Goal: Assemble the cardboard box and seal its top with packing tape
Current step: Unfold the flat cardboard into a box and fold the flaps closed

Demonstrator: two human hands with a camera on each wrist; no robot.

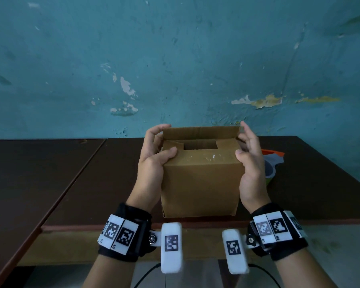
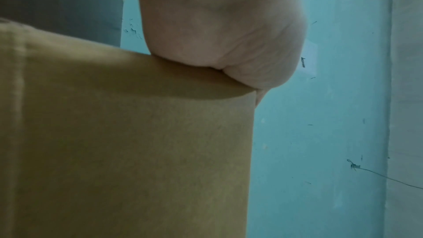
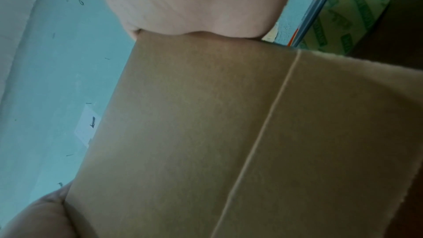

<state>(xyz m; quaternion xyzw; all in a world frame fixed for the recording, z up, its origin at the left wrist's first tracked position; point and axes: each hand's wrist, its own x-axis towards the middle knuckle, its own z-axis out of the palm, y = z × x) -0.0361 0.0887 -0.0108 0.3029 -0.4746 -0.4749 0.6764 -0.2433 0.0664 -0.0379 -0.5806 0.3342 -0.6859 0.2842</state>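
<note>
Head view first, from your left: your left hand (image 1: 154, 163) wraps the left top corner of the cardboard box (image 1: 202, 183), thumb laid on the near flap and fingers curled over toward the far flap, so it grips the box and looks set to draw the two long flaps together. From the left wrist camera your palm (image 2: 217, 30) bears on the top edge of the box's side wall (image 2: 126, 142), which should steady it against the table (image 1: 92, 183). At the centre, the box stands upright near the table's front edge, its top only partly closed: the near flap is folded down, the far flap (image 1: 200, 133) stands up, and a dark gap shows between them. Further right, your right hand (image 1: 250, 165) mirrors the left, loosely curled at the right top corner, fingertips at the far flap's end, thumb by the near flap; whether it truly clamps anything I can't tell. Beyond it lies the tape dispenser (image 1: 271, 163), its roll of packing tape (image 3: 348, 17) just beside the box, kept within reach for sealing, which is not yet begun
</note>
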